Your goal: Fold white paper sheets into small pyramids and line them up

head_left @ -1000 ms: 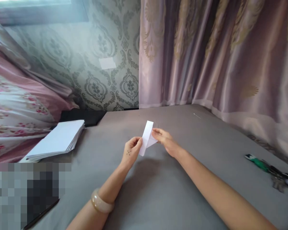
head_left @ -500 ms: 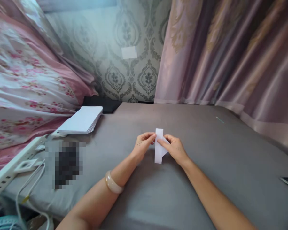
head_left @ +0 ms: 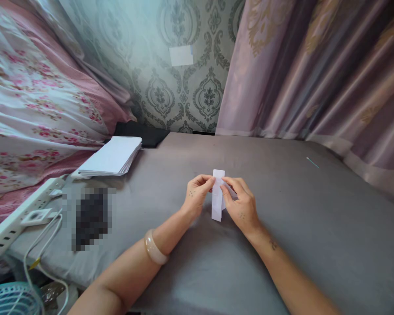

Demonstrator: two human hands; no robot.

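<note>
A folded white paper stands nearly upright between my hands, above the grey sheet-covered surface. It shows a narrow strip in front and a slanted flap sticking out behind on the right. My left hand pinches the strip's left edge near the top, thumb in front. From the other side my right hand grips the right edge and the flap, its thumb pressed on the front. The fingers behind the paper are partly hidden. A pale bangle circles my left forearm.
At the left lies a stack of white paper, with a black folded item behind it. A white power strip with cables runs along the left edge, near a blurred-out patch. A thin stick lies far right.
The paper has turned from tilted to nearly upright. My right hand has shifted its fingers and now presses its thumb on the front. The view has swung left and down.
</note>
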